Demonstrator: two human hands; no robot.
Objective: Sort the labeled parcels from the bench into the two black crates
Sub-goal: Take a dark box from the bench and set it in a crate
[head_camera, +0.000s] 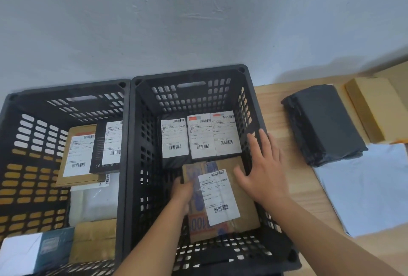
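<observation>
Brown cardboard parcel with blue print and a white barcode label (242, 205) lies in the right-hand black slotted plastic crate (192, 72).
Left hand (182, 189) grips its 9 o'clock edge; right hand (262, 169), fingers straight and spread, is at its 2 o'clock corner.

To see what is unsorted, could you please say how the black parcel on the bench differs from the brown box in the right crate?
The black parcel lies on the bench; the brown box, in the right crate. The black parcel shows no label; the brown box shows a white label. No hand touches the black parcel; the left hand grips the brown box.
</observation>
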